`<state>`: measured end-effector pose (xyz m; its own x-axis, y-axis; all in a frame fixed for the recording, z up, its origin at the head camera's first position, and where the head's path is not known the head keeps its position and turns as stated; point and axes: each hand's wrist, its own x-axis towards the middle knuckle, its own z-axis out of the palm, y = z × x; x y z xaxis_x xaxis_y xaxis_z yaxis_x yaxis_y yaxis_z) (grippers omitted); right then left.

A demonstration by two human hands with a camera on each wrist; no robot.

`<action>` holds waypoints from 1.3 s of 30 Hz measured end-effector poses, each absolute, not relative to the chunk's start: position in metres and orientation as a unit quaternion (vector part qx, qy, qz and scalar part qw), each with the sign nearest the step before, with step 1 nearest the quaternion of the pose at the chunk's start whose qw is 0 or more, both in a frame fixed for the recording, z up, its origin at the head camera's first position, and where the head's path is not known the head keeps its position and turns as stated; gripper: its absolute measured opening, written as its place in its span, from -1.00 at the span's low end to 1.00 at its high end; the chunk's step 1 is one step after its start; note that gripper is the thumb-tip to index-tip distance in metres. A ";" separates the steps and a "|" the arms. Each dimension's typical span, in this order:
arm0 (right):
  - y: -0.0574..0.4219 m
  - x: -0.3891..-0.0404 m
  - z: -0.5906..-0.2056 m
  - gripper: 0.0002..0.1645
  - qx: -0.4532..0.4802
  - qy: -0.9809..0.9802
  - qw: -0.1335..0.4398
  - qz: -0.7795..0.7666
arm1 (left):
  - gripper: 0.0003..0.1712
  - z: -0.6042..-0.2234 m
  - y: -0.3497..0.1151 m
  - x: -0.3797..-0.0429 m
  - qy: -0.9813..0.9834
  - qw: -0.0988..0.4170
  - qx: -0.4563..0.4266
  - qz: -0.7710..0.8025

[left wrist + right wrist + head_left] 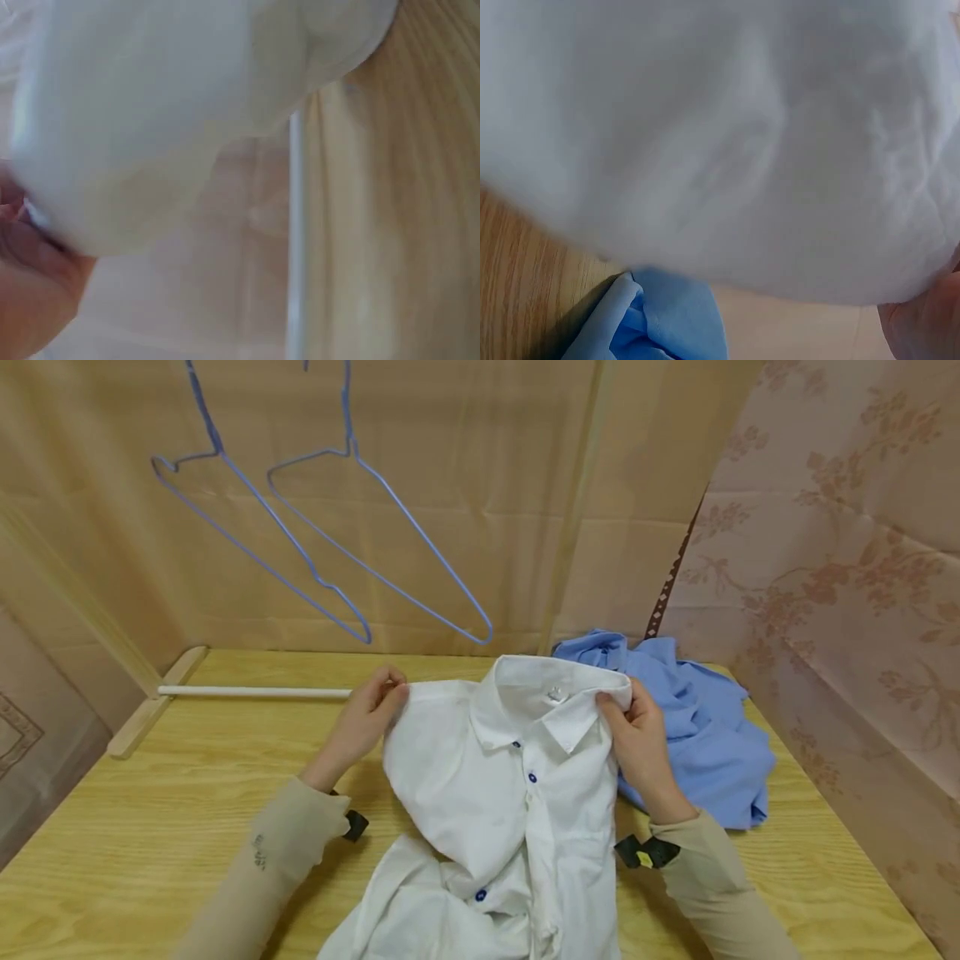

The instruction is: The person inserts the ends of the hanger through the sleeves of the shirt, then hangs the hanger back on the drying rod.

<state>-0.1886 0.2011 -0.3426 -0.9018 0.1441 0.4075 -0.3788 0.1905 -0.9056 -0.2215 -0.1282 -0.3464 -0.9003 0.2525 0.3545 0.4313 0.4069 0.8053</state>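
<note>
A white collared shirt [457,760] with dark blue buttons is held up by its shoulders, collar at the top, its lower part bunched over the table. My left hand [367,714] pinches the shoulder on the left side between thumb and fingers. On the other side my right hand [640,739] grips the cloth at the collar's edge, thumb in front. In the left wrist view the shirt cloth [150,112] hangs from the left hand [37,285]. White cloth [727,172] fills most of the right wrist view, with part of the right hand [926,322] at its edge.
A crumpled blue garment [697,727] lies on the wooden table [187,827] behind the right hand. Two blue wire hangers [262,556] hang above the table's back edge. A white rod [255,692] on a wooden foot [157,702] runs along the back left. Patterned curtains [847,568] enclose the right side.
</note>
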 end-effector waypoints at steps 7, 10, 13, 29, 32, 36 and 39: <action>0.201 -0.189 -0.343 -0.73 0.085 -0.752 0.213 0.618 | -0.96 -0.325 -0.129 -0.200 -0.827 0.249 -0.269 -0.426; 0.201 -0.189 -0.345 -0.71 0.087 -0.754 0.214 0.615 | -0.97 -0.314 -0.128 -0.188 -0.811 0.299 -0.296 -0.406; 0.201 -0.189 -0.345 -0.70 0.084 -0.752 0.211 0.618 | -0.88 -0.301 -0.127 -0.176 -0.791 0.361 -0.316 -0.378; 0.196 -0.183 -0.343 -0.72 0.104 -0.766 0.197 0.603 | -0.95 -0.263 -0.150 -0.142 -0.871 0.321 -0.266 -0.259; 0.196 -0.182 -0.344 -0.70 0.118 -0.767 0.181 0.604 | -0.96 -0.265 -0.153 -0.144 -0.914 0.241 -0.243 -0.218; 0.194 -0.181 -0.345 -0.72 0.135 -0.770 0.160 0.603 | -0.85 -0.271 -0.153 -0.148 -0.954 0.143 -0.211 -0.155; 0.192 -0.179 -0.345 -0.76 0.148 -0.769 0.160 0.600 | -0.71 -0.277 -0.150 -0.153 -0.966 0.115 -0.201 -0.115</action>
<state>-0.1792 0.1922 -0.3450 -0.9052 -0.0351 0.4235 -0.4193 0.2353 -0.8768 -0.1532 -0.1498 -0.2774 -0.8932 0.3611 0.2679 0.4139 0.8932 0.1757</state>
